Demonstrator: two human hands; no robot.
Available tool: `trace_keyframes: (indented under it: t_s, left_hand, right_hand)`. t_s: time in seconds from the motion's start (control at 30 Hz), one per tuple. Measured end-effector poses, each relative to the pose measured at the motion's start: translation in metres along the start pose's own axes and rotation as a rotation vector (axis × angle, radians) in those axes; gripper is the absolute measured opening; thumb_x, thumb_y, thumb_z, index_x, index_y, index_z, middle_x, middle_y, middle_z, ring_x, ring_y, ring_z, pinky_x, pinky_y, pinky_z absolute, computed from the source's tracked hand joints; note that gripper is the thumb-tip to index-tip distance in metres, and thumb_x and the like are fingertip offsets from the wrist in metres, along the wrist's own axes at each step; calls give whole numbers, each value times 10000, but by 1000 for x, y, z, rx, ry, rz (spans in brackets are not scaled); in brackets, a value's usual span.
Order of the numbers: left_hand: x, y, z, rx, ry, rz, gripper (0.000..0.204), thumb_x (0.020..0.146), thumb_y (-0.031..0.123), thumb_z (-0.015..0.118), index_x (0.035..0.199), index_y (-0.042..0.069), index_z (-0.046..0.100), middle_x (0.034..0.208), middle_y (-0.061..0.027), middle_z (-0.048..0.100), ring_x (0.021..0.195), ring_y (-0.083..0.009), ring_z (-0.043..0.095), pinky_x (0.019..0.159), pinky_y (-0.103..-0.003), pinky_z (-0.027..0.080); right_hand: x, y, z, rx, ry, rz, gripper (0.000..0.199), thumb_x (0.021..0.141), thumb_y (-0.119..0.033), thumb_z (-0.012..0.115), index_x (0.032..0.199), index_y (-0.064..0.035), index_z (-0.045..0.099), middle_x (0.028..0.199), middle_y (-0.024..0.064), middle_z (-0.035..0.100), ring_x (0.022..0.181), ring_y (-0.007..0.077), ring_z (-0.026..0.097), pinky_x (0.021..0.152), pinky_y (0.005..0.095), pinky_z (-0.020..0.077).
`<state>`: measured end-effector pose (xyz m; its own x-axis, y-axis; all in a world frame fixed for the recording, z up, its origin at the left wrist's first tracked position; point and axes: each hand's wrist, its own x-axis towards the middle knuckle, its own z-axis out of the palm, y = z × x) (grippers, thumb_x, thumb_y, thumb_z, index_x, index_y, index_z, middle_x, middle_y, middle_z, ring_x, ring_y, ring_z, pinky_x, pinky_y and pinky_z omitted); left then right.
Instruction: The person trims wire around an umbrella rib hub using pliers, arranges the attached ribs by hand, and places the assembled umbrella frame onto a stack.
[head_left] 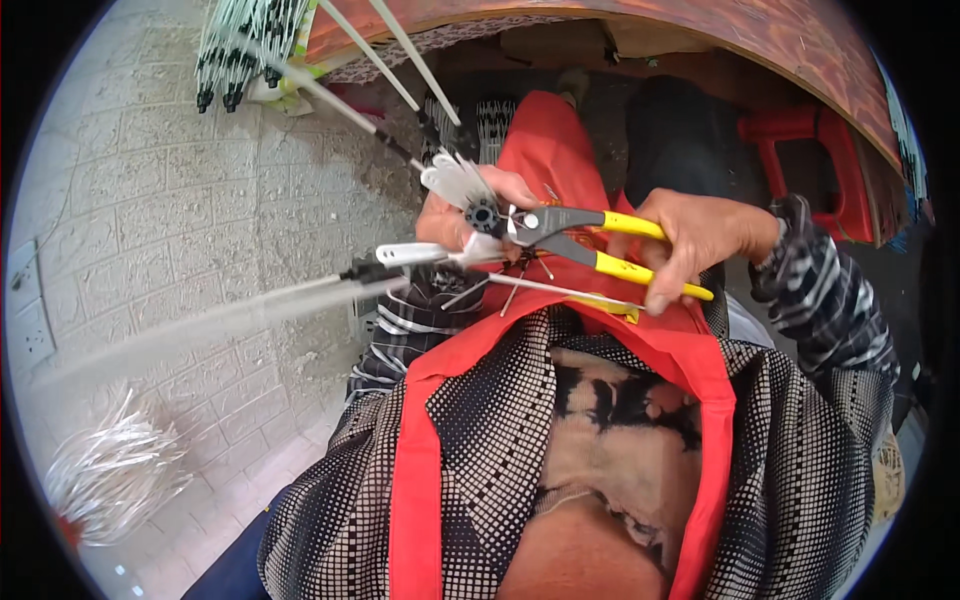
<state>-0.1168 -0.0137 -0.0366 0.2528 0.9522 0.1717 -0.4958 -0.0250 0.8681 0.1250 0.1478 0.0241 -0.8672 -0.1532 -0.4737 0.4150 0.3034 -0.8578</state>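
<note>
Item: black plastic hub (483, 214) with thin white-and-black ribs fanning out of it, held over my lap in front of my red apron (560, 150)

My left hand (470, 212): fingers closed round the hub and its white fittings, holding it steady

My right hand (700, 240): closed on the two yellow handles of a pair of pliers (585, 238), squeezed fairly near together; the metal nose touches the hub, or so it seems, the spot being small in this view

Long ribs (370, 105): run up and left from the hub; one (250, 310) sweeps left, blurred

Thin metal wires (520, 285): hang just below the pliers' nose

Bundle of white rods with black tips (240, 50): upper left, on the paved floor (150, 190)

Second pale bundle (110, 470): lower left on the floor

Red stool (810, 150): to my right
</note>
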Motion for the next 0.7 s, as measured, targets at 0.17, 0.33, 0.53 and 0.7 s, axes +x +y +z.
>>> trace_keyframes:
  t_s: [0.17, 0.33, 0.53, 0.7]
  left_hand:
    - [-8, -10, 8, -228, 365, 57, 676, 752, 374, 742, 1168, -108, 516, 811, -180, 627, 608, -229, 630, 518, -303, 533]
    - [-10, -8, 4, -251, 359, 60, 750, 730, 352, 757, 1219, -140, 470, 798, -190, 633, 609, -232, 651, 492, -291, 531]
    - [-3, -9, 3, -246, 172, 127, 816, 770, 415, 728, 1290, -131, 416, 734, -164, 603, 601, -237, 637, 496, -307, 536]
    - [-9, -17, 3, -236, 169, 139, 884, 769, 459, 742, 1318, -137, 387, 715, -159, 604, 603, -230, 637, 497, -310, 544]
  right_hand:
    - [-7, -1, 27, -652, 843, -286, 495, 869, -301, 640, 1232, 16, 530, 922, 156, 564, 774, 294, 549, 661, 368, 457]
    - [-5, -6, 37, -992, 1027, -168, 579, 846, -353, 653, 1274, 6, 498, 953, 146, 534, 788, 290, 523, 674, 372, 455]
    - [-11, 6, 29, -806, 937, -279, 521, 822, -330, 677, 1210, -8, 545, 886, 116, 535, 767, 284, 512, 692, 371, 439]
    - [-3, 11, 30, -834, 797, -61, 388, 789, -257, 717, 1057, -12, 579, 862, 98, 550, 760, 269, 525, 654, 377, 433]
